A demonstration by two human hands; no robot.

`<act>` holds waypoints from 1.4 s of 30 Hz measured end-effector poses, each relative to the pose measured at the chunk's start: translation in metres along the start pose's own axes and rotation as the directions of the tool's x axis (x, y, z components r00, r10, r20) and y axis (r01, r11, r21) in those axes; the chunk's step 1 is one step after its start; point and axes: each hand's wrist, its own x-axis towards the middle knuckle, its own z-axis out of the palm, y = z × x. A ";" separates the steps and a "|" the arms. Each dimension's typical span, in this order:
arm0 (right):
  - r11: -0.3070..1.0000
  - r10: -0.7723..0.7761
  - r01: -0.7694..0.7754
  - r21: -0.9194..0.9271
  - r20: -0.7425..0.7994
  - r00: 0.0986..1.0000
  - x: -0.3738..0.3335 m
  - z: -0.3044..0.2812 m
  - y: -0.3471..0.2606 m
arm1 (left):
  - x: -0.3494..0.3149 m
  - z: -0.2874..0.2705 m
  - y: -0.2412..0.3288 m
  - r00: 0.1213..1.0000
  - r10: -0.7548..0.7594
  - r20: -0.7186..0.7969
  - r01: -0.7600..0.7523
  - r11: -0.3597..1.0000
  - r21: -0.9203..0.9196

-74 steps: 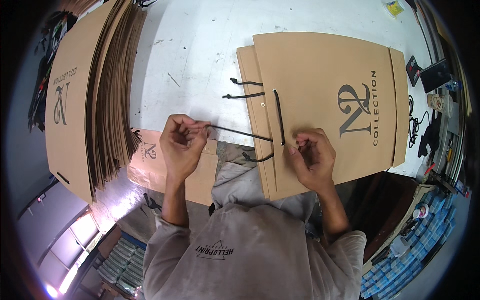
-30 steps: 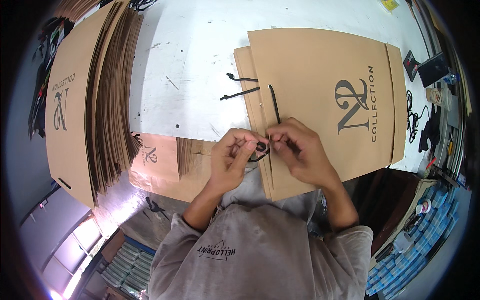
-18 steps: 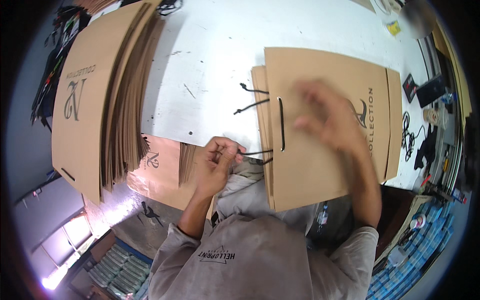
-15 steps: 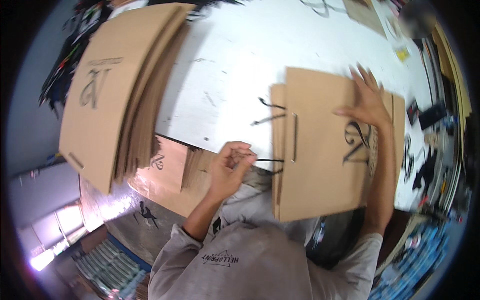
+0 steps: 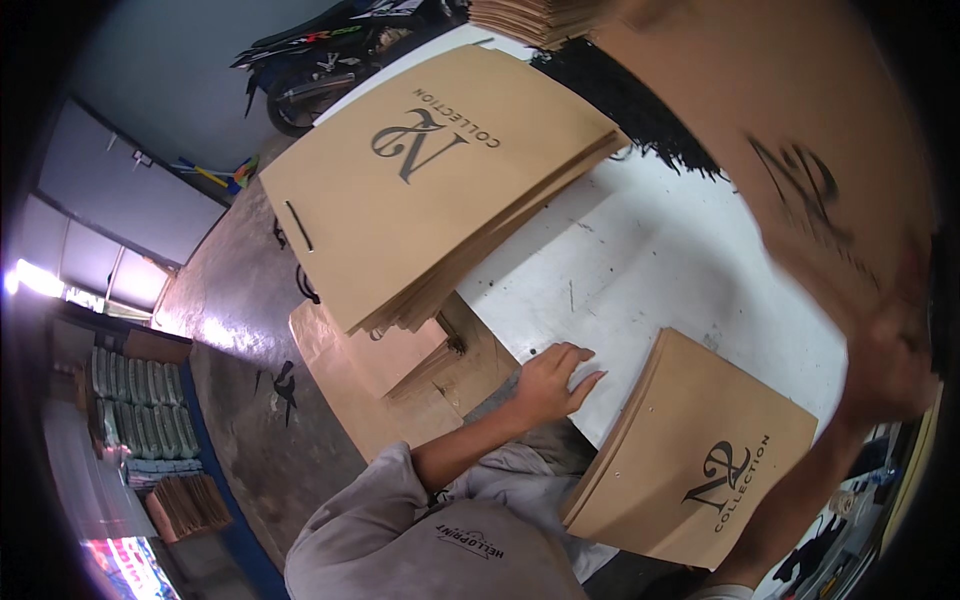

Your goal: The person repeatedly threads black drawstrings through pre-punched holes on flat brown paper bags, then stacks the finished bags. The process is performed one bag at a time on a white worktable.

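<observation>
My right hand (image 5: 890, 360), blurred at the right, is closed on the near edge of a brown paper bag (image 5: 740, 60) lifted at the upper right. My left hand (image 5: 555, 385) hovers over the table's front edge with thumb and fingers apart, holding nothing. Between my arms lies a stack of brown paper bags (image 5: 740, 410) with small holes along one side. A taller stack of printed bags (image 5: 350, 230), with black cord handles at its side, stands to the left on the white table (image 5: 690, 260).
A heap of black cords (image 5: 625, 95) lies at the back beside more stacked bags (image 5: 530, 20). Below the table's left edge are brown bags on a sheet of cardboard (image 5: 375, 415). A motorcycle (image 5: 330, 80) stands behind. Shelves with bundles (image 5: 145, 390) are at far left.
My right hand has lifted a bag from the near stack up and away to the right. My left hand has let go of the black cord. The view has swung left.
</observation>
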 end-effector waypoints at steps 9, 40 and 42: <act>0.032 -0.323 0.032 0.999 -0.020 0.946 -0.037 -0.003 -0.277 | 0.004 0.007 0.008 0.999 0.039 -0.025 -0.038 0.999 0.030; 0.531 0.799 -0.595 -0.604 0.590 0.114 -0.411 -0.122 0.317 | 0.002 0.020 0.008 0.986 0.052 0.159 -0.052 0.999 -0.003; 0.454 0.862 -0.535 -0.713 0.503 0.062 -0.437 -0.134 0.333 | 0.004 0.021 0.007 0.989 0.063 0.134 -0.061 0.998 -0.018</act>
